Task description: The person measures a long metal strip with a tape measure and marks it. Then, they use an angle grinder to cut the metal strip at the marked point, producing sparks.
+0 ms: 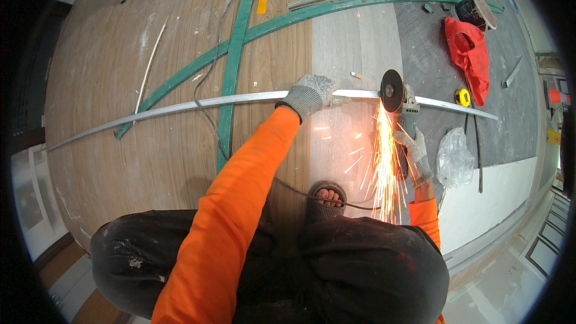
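A long, thin metal profile [252, 98] lies across the floor from left to right. My gloved left hand [309, 96] is closed around it near its middle. In my gloved right hand [415, 155] is an angle grinder [410, 111], its dark cutting disc [392, 90] against the profile to the right of my left hand. Bright sparks [384, 162] stream from the disc down toward me, beside my right wrist. Under the profile, left of my left hand, runs a green strip [231, 87].
A second, longer green strip [288, 26] crosses the first. A dark cable [211, 69] winds over the floor and past my sandalled foot [328, 198]. To the right are a yellow tape measure [462, 97], a red cloth [468, 54], a clear plastic bag [454, 159] and a bucket [474, 12].
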`<state>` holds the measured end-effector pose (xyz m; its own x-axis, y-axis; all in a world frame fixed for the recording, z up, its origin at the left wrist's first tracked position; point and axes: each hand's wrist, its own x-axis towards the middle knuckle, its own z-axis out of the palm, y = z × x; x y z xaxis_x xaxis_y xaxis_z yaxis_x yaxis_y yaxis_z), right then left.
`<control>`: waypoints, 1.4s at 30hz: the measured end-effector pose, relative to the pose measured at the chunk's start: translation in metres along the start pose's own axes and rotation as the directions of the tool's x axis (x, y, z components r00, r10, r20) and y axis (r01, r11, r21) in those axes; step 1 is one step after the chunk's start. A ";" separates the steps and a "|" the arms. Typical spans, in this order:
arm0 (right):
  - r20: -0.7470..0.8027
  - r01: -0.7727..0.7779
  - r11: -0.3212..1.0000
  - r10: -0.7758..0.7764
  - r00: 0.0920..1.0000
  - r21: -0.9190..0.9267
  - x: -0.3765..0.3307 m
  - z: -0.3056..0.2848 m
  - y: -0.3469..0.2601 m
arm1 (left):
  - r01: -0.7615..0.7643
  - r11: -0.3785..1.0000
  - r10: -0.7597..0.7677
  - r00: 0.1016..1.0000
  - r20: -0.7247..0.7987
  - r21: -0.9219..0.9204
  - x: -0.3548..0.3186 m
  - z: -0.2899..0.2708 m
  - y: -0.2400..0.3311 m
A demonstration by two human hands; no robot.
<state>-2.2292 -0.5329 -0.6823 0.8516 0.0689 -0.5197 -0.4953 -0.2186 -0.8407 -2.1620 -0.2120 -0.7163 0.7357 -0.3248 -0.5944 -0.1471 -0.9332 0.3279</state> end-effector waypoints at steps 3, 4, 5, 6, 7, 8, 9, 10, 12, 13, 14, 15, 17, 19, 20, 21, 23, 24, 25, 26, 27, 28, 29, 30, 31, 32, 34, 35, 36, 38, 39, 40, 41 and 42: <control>0.043 0.011 0.997 -0.014 0.999 0.077 -0.002 -0.002 0.000 | -0.004 1.000 0.004 1.000 -0.003 -0.020 -0.003 -0.002 0.003; 0.039 0.009 0.997 -0.012 0.999 0.073 -0.003 0.001 -0.002 | -0.003 1.000 0.003 1.000 -0.014 -0.028 -0.004 -0.001 0.001; 0.035 0.007 0.998 -0.009 0.999 0.070 -0.004 0.005 -0.005 | 0.008 0.999 -0.009 1.000 -0.013 -0.031 -0.005 0.000 -0.001; 0.024 0.004 0.998 -0.006 1.000 0.064 -0.005 0.007 -0.008 | 0.013 0.999 -0.013 1.000 -0.011 -0.034 -0.005 0.000 0.000; 0.018 0.002 0.998 -0.003 1.000 0.062 -0.004 0.006 -0.006 | 0.018 0.999 -0.018 1.000 -0.010 -0.038 -0.004 0.000 0.001; 0.012 0.000 0.998 -0.001 1.000 0.061 -0.002 0.004 -0.003 | 0.022 0.999 -0.022 1.000 -0.008 -0.045 -0.004 -0.001 0.002; 0.007 -0.002 0.998 0.001 1.000 0.059 -0.001 0.003 -0.001 | 0.026 0.998 -0.026 1.000 -0.006 -0.051 -0.004 0.000 0.003; 0.006 -0.025 0.999 0.025 1.000 0.048 -0.001 0.003 -0.002 | 0.029 0.998 -0.029 1.000 -0.004 -0.058 -0.005 -0.002 0.004; 0.004 -0.071 0.997 0.071 0.997 0.027 -0.004 0.002 -0.006 | 0.035 0.998 -0.034 0.999 0.017 -0.058 -0.006 -0.004 0.005; 0.008 -0.059 0.998 0.058 0.998 0.037 -0.003 0.003 -0.005 | 0.039 0.998 -0.038 0.999 0.027 -0.057 -0.006 -0.004 0.005; 0.012 -0.046 0.998 0.046 0.999 0.048 -0.002 0.003 -0.005 | 0.037 0.998 -0.036 0.999 0.021 -0.049 -0.006 -0.004 0.005; 0.016 -0.033 0.998 0.032 0.999 0.059 -0.002 0.004 -0.004 | 0.035 0.999 -0.034 0.999 0.015 -0.041 -0.006 -0.004 0.004; 0.016 -0.029 0.999 0.029 0.999 0.041 0.001 0.000 0.000 | 0.024 0.999 -0.024 1.000 0.004 -0.020 -0.005 -0.002 0.003; -0.046 -0.039 0.998 0.041 0.998 0.053 0.002 0.000 0.005 | 0.003 1.000 -0.003 1.000 -0.001 0.004 -0.005 -0.004 0.004; -0.106 -0.048 0.996 0.055 0.993 0.076 -0.001 0.002 0.009 | 0.002 1.000 -0.002 1.000 -0.005 0.002 -0.005 -0.005 0.005; -0.161 -0.055 0.994 0.071 0.984 0.098 -0.002 0.005 0.009 | 0.005 1.000 -0.005 1.000 -0.009 -0.001 -0.005 -0.004 0.004; -0.050 -0.052 0.996 0.056 0.997 0.068 0.000 0.005 0.001 | 0.017 1.000 -0.017 1.000 0.003 -0.004 -0.003 -0.001 0.002; 0.002 -0.048 0.997 0.048 0.999 0.052 -0.001 0.005 -0.003 | 0.022 1.000 -0.022 1.000 0.019 -0.004 -0.002 -0.002 0.003; -0.003 -0.046 0.998 0.046 0.999 0.043 0.000 0.004 -0.003 | 0.027 1.000 -0.027 0.999 0.034 -0.005 -0.001 -0.002 0.004; -0.008 -0.044 0.998 0.044 0.999 0.033 0.000 0.002 -0.002 | 0.008 1.000 -0.008 1.000 0.010 -0.002 -0.001 -0.002 0.004; -0.010 -0.043 0.999 0.043 0.999 0.023 -0.001 0.005 -0.005 | -0.009 1.000 0.009 1.000 -0.014 0.001 -0.001 0.000 0.002; -0.010 -0.030 0.998 0.031 0.999 0.046 -0.003 0.008 -0.008 | -0.025 1.000 0.025 0.999 -0.038 0.004 -0.001 0.002 -0.001; -0.009 -0.018 0.997 0.019 1.000 0.068 -0.007 0.012 -0.012 | -0.014 1.000 0.014 1.000 -0.025 0.002 0.000 0.004 -0.002; -0.011 -0.006 0.996 0.007 1.000 0.091 -0.009 0.014 -0.015 | -0.005 1.000 0.005 1.000 -0.012 0.002 0.000 0.003 0.000; 0.001 -0.018 0.997 0.018 1.000 0.076 -0.008 0.014 -0.014 | 0.004 1.000 -0.004 1.000 0.001 0.002 -0.001 0.002 0.001; 0.013 -0.029 0.998 0.028 1.000 0.061 -0.007 0.012 -0.013 | 0.017 1.000 -0.017 1.000 0.019 -0.001 -0.001 0.001 0.002; 0.024 -0.037 0.998 0.036 0.999 0.049 -0.004 0.008 -0.009 | 0.041 0.999 -0.041 0.998 0.051 -0.003 0.000 -0.002 0.003; 0.023 -0.036 0.998 0.035 0.999 0.051 -0.004 0.007 -0.008 | 0.034 0.999 -0.034 0.999 0.039 -0.004 -0.001 -0.002 0.004; 0.025 -0.033 0.998 0.032 0.999 0.056 -0.004 0.007 -0.008 | 0.029 1.000 -0.029 0.999 0.027 -0.003 -0.001 -0.002 0.003; 0.048 -0.033 0.990 0.027 0.998 0.138 -0.005 0.007 -0.009 | -0.002 1.000 0.002 1.000 -0.002 0.001 -0.002 -0.002 0.003; 0.059 -0.028 0.983 0.018 0.998 0.182 -0.005 0.009 -0.012 | -0.026 1.000 0.026 0.999 -0.021 0.009 -0.002 -0.002 0.001; 0.063 -0.016 0.979 0.003 0.998 0.202 -0.007 0.010 -0.014 | -0.051 0.999 0.052 0.998 -0.040 0.018 -0.002 -0.003 0.000; 0.066 -0.004 0.975 -0.011 0.998 0.222 -0.009 0.012 -0.016 | -0.023 1.000 0.023 0.999 -0.034 0.015 -0.001 -0.003 -0.001; 0.059 0.013 0.971 -0.028 0.998 0.240 -0.012 0.010 -0.019 | -0.004 1.000 0.005 1.000 -0.031 0.014 -0.001 -0.007 0.002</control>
<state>-2.2318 -0.5197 -0.6618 0.8536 0.1323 -0.5039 -0.5108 0.0226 -0.8594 -2.1587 -0.2128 -0.7094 0.7549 -0.3242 -0.5701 -0.1595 -0.9339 0.3199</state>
